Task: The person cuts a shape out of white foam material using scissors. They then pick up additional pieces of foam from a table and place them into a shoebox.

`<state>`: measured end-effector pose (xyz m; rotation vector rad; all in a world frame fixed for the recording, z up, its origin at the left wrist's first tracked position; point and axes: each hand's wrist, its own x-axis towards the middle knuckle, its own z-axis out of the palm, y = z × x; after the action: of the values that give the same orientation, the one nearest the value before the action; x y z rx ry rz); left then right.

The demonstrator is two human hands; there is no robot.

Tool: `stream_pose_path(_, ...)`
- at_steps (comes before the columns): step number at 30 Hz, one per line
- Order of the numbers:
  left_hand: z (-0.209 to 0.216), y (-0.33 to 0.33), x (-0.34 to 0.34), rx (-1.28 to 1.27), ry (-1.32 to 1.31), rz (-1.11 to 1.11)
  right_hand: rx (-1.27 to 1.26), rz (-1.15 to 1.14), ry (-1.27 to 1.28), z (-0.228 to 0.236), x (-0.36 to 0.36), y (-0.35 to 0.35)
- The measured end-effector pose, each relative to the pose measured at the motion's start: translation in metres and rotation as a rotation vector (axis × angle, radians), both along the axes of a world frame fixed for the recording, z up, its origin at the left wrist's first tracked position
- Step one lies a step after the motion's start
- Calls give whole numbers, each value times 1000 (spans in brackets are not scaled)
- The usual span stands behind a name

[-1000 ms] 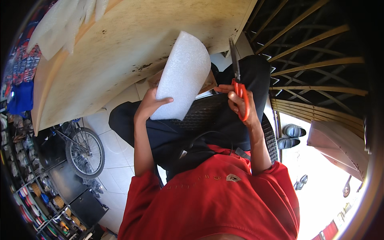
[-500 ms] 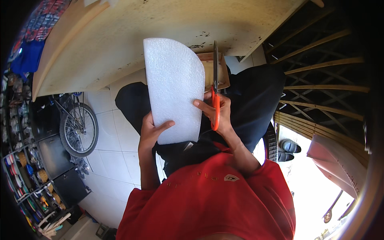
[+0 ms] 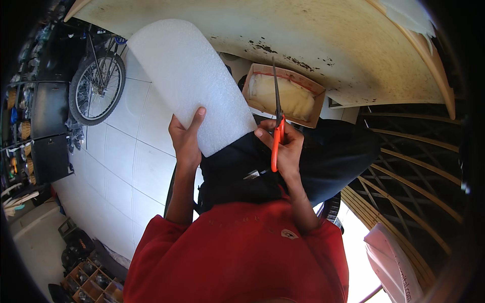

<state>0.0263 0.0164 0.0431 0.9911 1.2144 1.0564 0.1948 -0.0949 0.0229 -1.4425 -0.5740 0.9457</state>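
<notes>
A white foam sheet (image 3: 184, 81) with a rounded far end slants up and to the left in front of me. My left hand (image 3: 187, 139) grips its lower left side, the thumb lying on top and the fingers behind. My right hand (image 3: 288, 151) holds scissors (image 3: 279, 115) with orange handles, their dark blades pointing away and looking closed. The thumb of that hand also meets the sheet's lower right corner. The blades stand beside the foam, apart from it. Some of the right fingers are hidden behind the handles and the foam.
Beyond my knees sits an open cardboard box (image 3: 319, 103) with pale yellowish material in it. A worn cream-coloured board (image 3: 202, 22) spans the far side. At left are a bicycle (image 3: 98, 90) and black cabinets (image 3: 49, 157). Slatted bars (image 3: 414, 146) run along the right.
The view has swung to the right. The foam sheet has tilted to the left, and my right thumb has shifted from its right edge down to the lower right corner. The scissors stay in my right hand.
</notes>
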Motion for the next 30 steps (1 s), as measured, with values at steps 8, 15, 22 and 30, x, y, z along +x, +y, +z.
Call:
stream_pose_path(8,-8,-5,9,62,7,-1,8,-27,-50,4,1,11)
stream_pose_path(15,-17,-9,13,73,-26,-80,20,-18,441,22,-3,13)
stream_pose_path(22,-24,-13,11,115,24,-198,73,157,436,4,6,5)
stream_pose_path(30,-50,-27,22,506,-34,-289,-62,307,-159,35,-5,15)
